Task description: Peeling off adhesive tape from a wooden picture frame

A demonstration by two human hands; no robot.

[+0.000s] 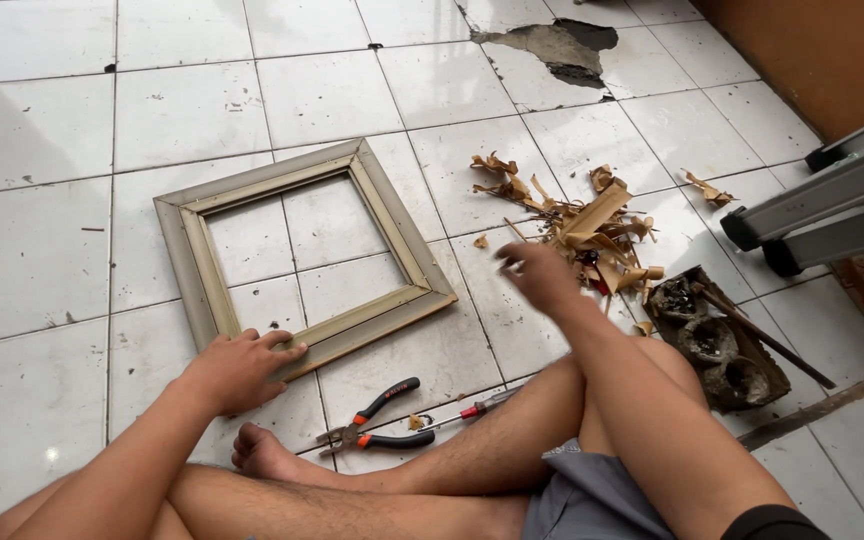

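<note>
A square, grey-beige wooden frame (392, 215) lies flat on the white tiled floor. My left hand (237, 368) rests on its near corner, fingers curled over the edge. My right hand (535, 272) hovers blurred to the right of the frame, fingers apart, holding nothing, just short of a heap of brown wood shavings and strips (587, 225). Pliers with black and red handles (377, 425) lie on the floor by my crossed legs, with a small screwdriver (472, 408) beside them.
A dark tray with round lumps and a stick (722, 345) sits at right. Grey metal ladder legs (832, 200) stand at the right edge by an orange wall. A broken tile patch (557, 45) is at the top.
</note>
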